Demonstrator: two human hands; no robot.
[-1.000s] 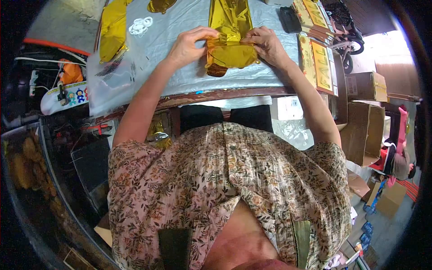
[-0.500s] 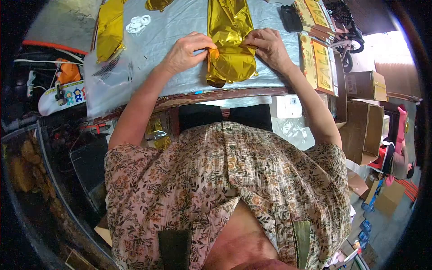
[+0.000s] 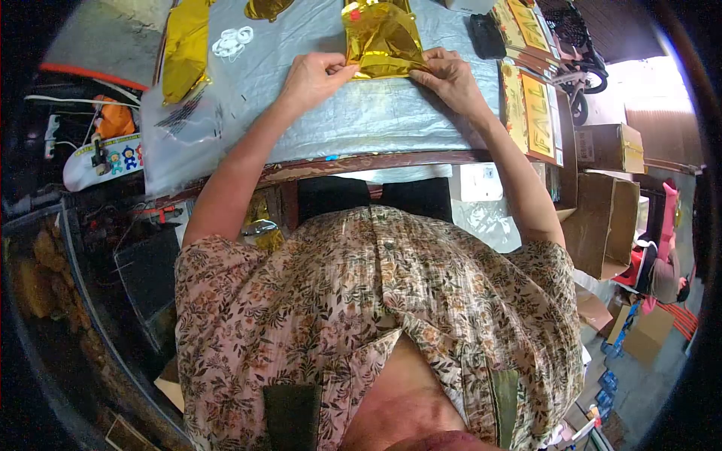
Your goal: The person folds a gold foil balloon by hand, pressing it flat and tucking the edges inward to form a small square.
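Observation:
A shiny gold foil balloon (image 3: 380,39) lies folded on the grey plastic-covered table (image 3: 361,120). My left hand (image 3: 312,75) pinches its near left corner. My right hand (image 3: 449,75) pinches its near right corner. Both hands press the folded edge flat against the table, close to the far middle of the tabletop.
More gold foil pieces (image 3: 184,49) and white rings (image 3: 233,41) lie at the far left. Stacked printed cards (image 3: 535,113) line the right edge, a black object (image 3: 487,35) beside them. Cardboard boxes (image 3: 609,210) stand on the floor at right; clutter fills the left.
The lower flap of the gold foil has been folded up and away from me, so the balloon now lies shorter and farther up the table. Both hands moved with it.

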